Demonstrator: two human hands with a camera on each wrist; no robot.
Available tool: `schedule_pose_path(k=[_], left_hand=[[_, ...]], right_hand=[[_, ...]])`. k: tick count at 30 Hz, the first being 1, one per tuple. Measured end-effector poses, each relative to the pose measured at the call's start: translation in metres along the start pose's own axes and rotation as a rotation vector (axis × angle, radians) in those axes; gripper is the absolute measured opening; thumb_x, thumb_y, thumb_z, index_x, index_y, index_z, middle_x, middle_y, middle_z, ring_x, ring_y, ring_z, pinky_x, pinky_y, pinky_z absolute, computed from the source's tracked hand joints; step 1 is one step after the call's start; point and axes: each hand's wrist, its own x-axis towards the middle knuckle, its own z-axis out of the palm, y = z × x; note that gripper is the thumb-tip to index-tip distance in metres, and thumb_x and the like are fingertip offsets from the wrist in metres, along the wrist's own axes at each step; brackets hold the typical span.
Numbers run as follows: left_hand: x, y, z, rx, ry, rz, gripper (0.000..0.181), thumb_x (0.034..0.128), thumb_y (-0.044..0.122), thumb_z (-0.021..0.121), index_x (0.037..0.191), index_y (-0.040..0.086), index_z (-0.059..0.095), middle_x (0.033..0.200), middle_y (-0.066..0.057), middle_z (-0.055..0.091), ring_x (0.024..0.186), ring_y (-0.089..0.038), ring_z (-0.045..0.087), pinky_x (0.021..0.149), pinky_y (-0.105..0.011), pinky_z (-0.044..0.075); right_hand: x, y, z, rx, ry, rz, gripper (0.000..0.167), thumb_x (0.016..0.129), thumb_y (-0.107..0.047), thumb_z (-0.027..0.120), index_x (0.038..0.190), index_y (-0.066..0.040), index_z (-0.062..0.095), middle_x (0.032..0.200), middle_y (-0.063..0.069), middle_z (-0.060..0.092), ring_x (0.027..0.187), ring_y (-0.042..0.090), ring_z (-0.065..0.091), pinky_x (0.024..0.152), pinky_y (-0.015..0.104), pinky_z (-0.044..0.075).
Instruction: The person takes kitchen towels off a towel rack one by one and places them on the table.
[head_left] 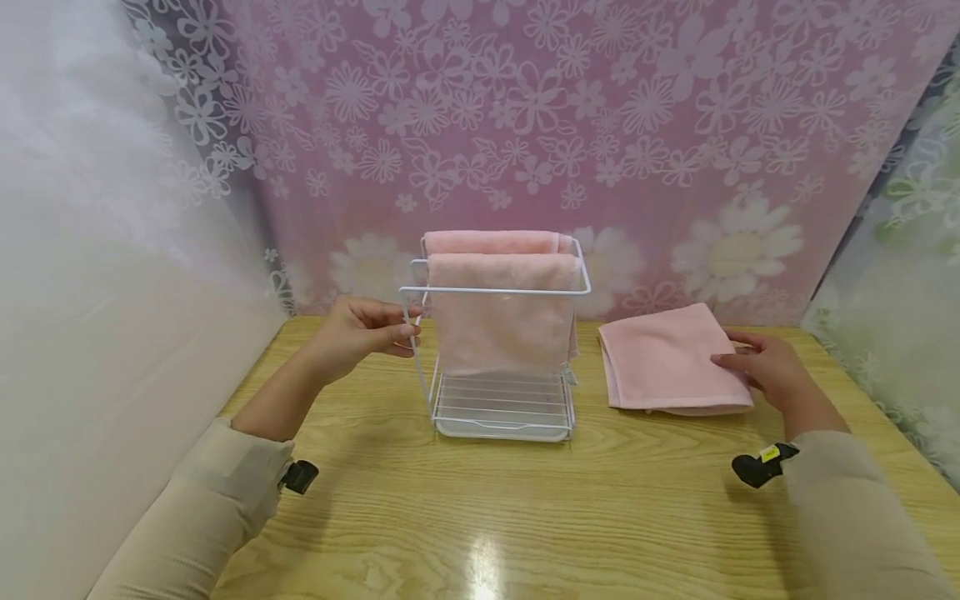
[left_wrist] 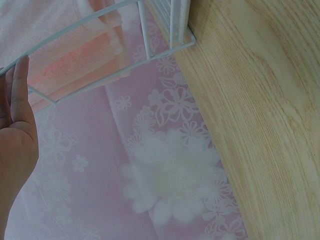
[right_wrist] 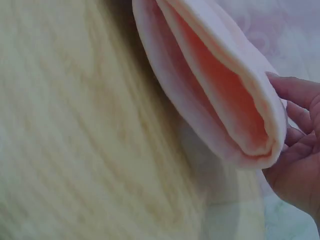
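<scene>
A white wire rack [head_left: 498, 292] stands on the table with pink towels [head_left: 502, 317] draped over its upper bars. The left hand [head_left: 367, 332] holds the rack's left side wire between thumb and fingers; in the left wrist view that hand [left_wrist: 17, 115] lies against the white wire [left_wrist: 75, 25]. To the right of the rack, a folded pink towel [head_left: 671, 362] has its right edge pinched by the right hand [head_left: 768, 371]. The right wrist view shows the towel's [right_wrist: 215, 90] open folds, with the right hand's [right_wrist: 300, 135] thumb and fingers at its edge.
A clear tray [head_left: 502, 425] sits in the rack's base. The wooden table [head_left: 525, 517] reaches back to a pink flowered curtain [head_left: 487, 125]. A white surface [head_left: 112, 250] rises at the left and a pale flowered curtain [head_left: 900, 292] hangs at the right.
</scene>
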Motion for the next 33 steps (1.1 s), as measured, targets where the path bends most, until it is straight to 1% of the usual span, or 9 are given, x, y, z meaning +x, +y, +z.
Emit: schedule_pose_path(k=[2,4,8,11,16,22,27,30,33], left_hand=[[0.000,0.000,0.000,-0.003,0.002,0.000,0.020,0.0919,-0.006,0.063,0.100,0.006,0.076,0.111,-0.003,0.071,0.085,-0.022,0.070,0.080,-0.045,0.060],[0.000,0.000,0.000,-0.005,0.002,-0.001,0.020,0.0918,-0.006,0.063,0.100,0.007,0.076,0.112,-0.003,0.071,0.085,-0.022,0.070,0.080,-0.045,0.059],[0.001,-0.002,0.000,-0.007,-0.002,-0.001,0.021,0.0917,-0.006,0.063,0.100,0.007,0.076,0.111,-0.002,0.071,0.085,-0.021,0.070,0.080,-0.045,0.060],[0.001,-0.002,0.000,-0.005,-0.003,0.001,0.021,0.0916,-0.006,0.063,0.100,0.008,0.076,0.110,-0.002,0.071,0.085,-0.021,0.070,0.080,-0.045,0.060],[0.000,-0.001,0.000,-0.004,-0.003,0.009,0.023,0.0918,-0.007,0.062,0.100,0.009,0.077,0.111,-0.002,0.071,0.083,-0.020,0.070,0.079,-0.044,0.060],[0.000,0.000,0.000,0.007,0.000,0.005,0.021,0.0916,-0.007,0.063,0.099,0.008,0.077,0.111,-0.002,0.071,0.083,-0.020,0.070,0.079,-0.045,0.060],[0.000,-0.001,0.000,0.004,0.001,0.007,0.019,0.0917,-0.007,0.063,0.100,0.004,0.076,0.110,-0.003,0.071,0.083,-0.020,0.070,0.079,-0.045,0.060],[0.000,-0.001,0.000,0.001,0.003,0.010,0.019,0.0917,-0.007,0.063,0.099,0.004,0.076,0.111,-0.002,0.071,0.083,-0.020,0.070,0.079,-0.045,0.060],[0.000,-0.001,0.000,-0.001,0.001,0.009,0.019,0.0915,-0.007,0.063,0.099,0.005,0.076,0.110,-0.002,0.071,0.083,-0.020,0.070,0.079,-0.045,0.060]], right_hand=[[-0.001,0.006,-0.002,-0.017,-0.018,-0.016,0.096,0.088,-0.039,0.074,0.156,-0.006,0.015,0.153,0.032,0.022,0.091,0.000,0.055,0.080,0.024,0.058],[-0.003,0.012,-0.004,-0.031,-0.037,-0.035,0.096,0.087,-0.037,0.074,0.156,-0.005,0.014,0.151,0.034,0.023,0.101,0.011,0.058,0.078,0.021,0.057],[-0.007,0.022,-0.004,-0.073,-0.056,-0.077,0.094,0.088,-0.037,0.073,0.155,-0.002,0.017,0.150,0.036,0.022,0.124,0.040,0.043,0.075,0.019,0.056],[-0.008,0.026,-0.001,-0.104,-0.043,-0.114,0.091,0.089,-0.037,0.072,0.154,-0.001,0.020,0.147,0.037,0.026,0.126,0.048,0.037,0.073,0.019,0.056],[-0.002,0.029,0.006,-0.162,-0.002,-0.146,0.087,0.089,-0.039,0.072,0.153,-0.001,0.026,0.144,0.036,0.031,0.125,0.050,0.036,0.069,0.013,0.052],[0.008,0.030,0.015,-0.222,0.015,-0.163,0.087,0.087,-0.043,0.073,0.151,-0.003,0.032,0.140,0.034,0.038,0.122,0.047,0.042,0.072,0.019,0.052],[0.014,0.028,0.024,-0.239,0.032,-0.196,0.085,0.085,-0.042,0.076,0.150,-0.002,0.036,0.134,0.033,0.045,0.118,0.045,0.046,0.072,0.018,0.052],[0.015,0.024,0.031,-0.257,0.042,-0.204,0.084,0.085,-0.040,0.076,0.149,-0.002,0.038,0.132,0.032,0.047,0.117,0.044,0.048,0.078,0.026,0.055],[0.014,0.021,0.036,-0.274,0.052,-0.206,0.081,0.086,-0.038,0.076,0.148,-0.001,0.038,0.131,0.032,0.048,0.116,0.044,0.049,0.087,0.042,0.054]])
